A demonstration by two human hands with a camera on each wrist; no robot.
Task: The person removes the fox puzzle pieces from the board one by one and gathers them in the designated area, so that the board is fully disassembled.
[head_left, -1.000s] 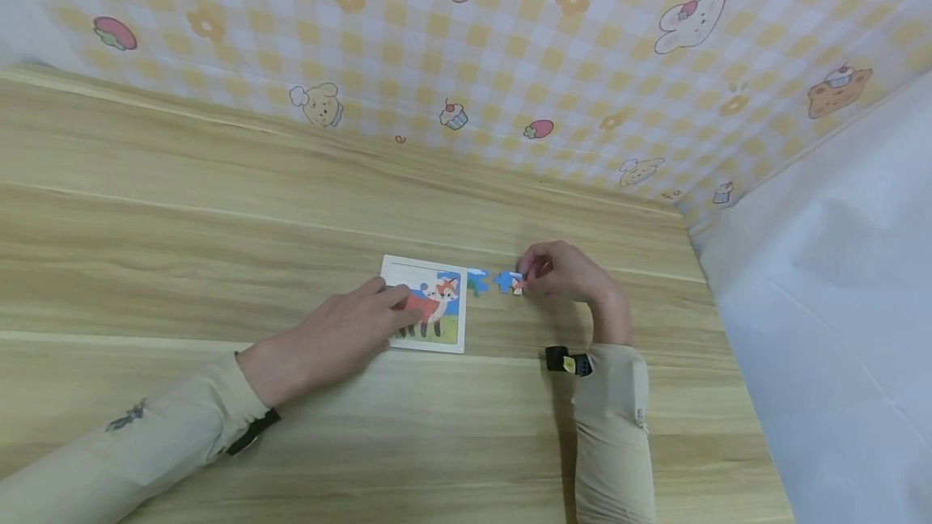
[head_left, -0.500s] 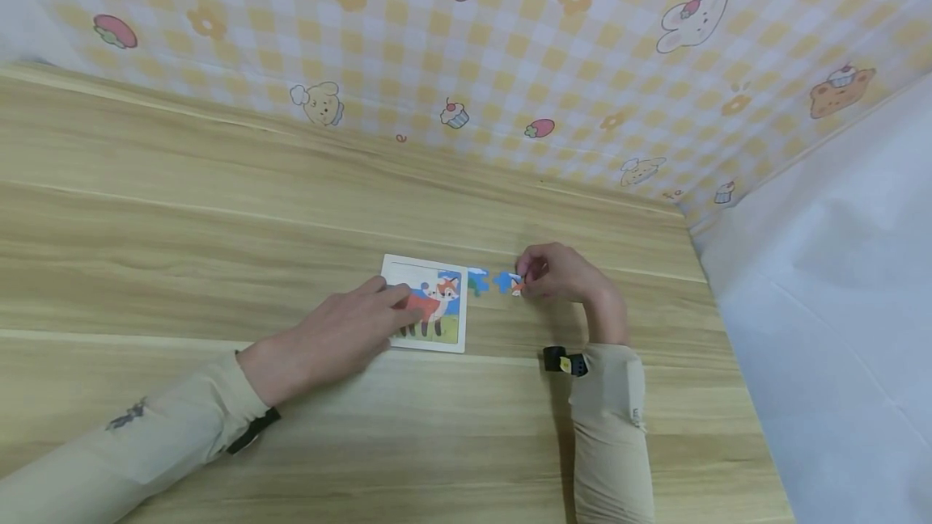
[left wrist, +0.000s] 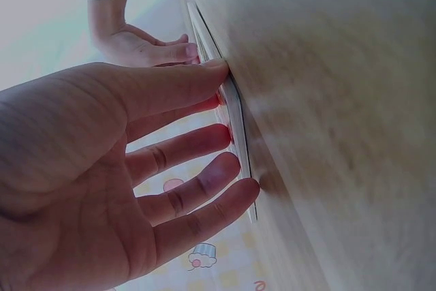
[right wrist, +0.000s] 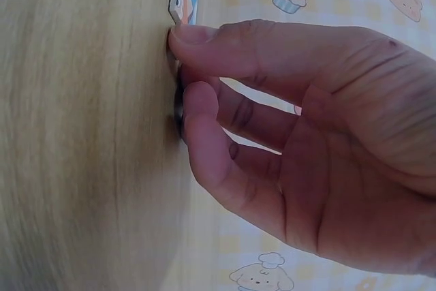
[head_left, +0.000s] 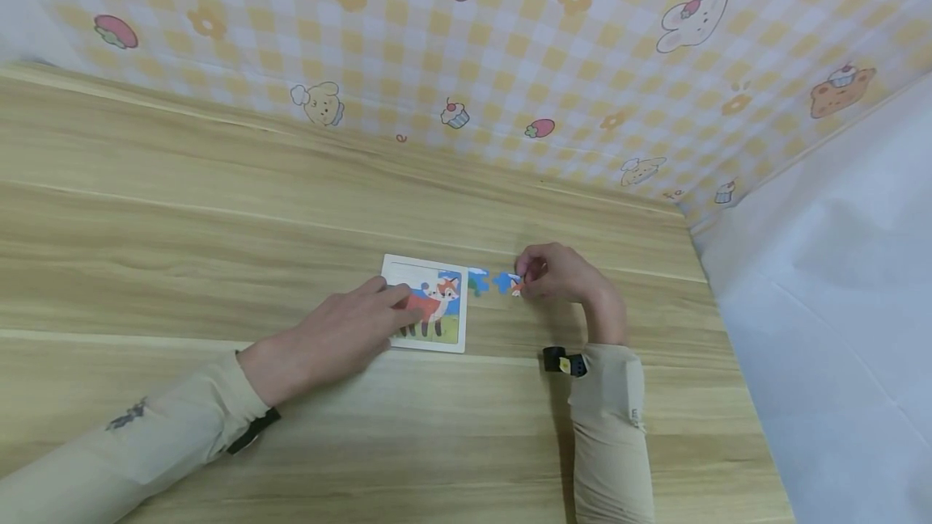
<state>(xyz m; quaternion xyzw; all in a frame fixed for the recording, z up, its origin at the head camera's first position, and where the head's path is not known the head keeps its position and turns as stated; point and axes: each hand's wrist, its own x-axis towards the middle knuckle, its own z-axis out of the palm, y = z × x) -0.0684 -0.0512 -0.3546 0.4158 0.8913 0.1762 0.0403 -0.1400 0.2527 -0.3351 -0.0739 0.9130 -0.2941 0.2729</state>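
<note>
A white-framed fox puzzle [head_left: 446,322] lies on the table under my left hand [head_left: 331,338], whose fingers reach over its left part. In the left wrist view, that hand's extended fingers and thumb [left wrist: 204,76] touch the thin board [left wrist: 235,110]. Right of the frame, my right hand [head_left: 571,273] has its thumb and fingertips at a small blue piece showing part of a fox face [head_left: 516,286]. The right wrist view shows the thumb against this piece [right wrist: 182,5], other fingers curled. Between frame and hand lies a blue and green piece [head_left: 476,281].
Wood-grain table [head_left: 218,265] extends around the puzzle. Behind it stands a yellow checked cloth [head_left: 408,47] with cartoon prints. Beyond the table's right edge is a pale sheet [head_left: 830,265].
My right hand has shifted slightly left since the oldest frame, and the fox-face piece has turned slightly. The left hand and the frame look unmoved.
</note>
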